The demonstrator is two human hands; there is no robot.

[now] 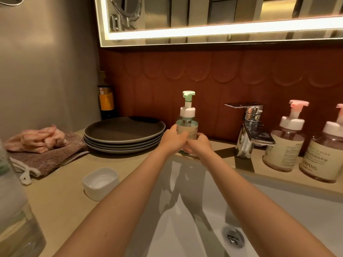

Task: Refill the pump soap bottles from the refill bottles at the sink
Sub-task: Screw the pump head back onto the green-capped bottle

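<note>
A beige tabletop runs in front of me under warm, dim light. Behind it stands a dark red-brown tiled wall with raised scallop shapes. Above the tiles hangs a mirror, edged by a glowing white light strip. To my left, a plain grey wall meets the tiles at the corner. A chrome tap stands at the back of the tabletop.

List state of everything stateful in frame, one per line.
green pump bottle: upright, pump on, held by both hands
left hand: curled round bottle
right hand: curled round bottle
faucet: off, no water running
pink pump bottle by faucet: upright, pump on
pink pump bottle at frame edge: upright, pump on
plates: stacked, top one empty
white dish: empty
sink: no standing water
</note>
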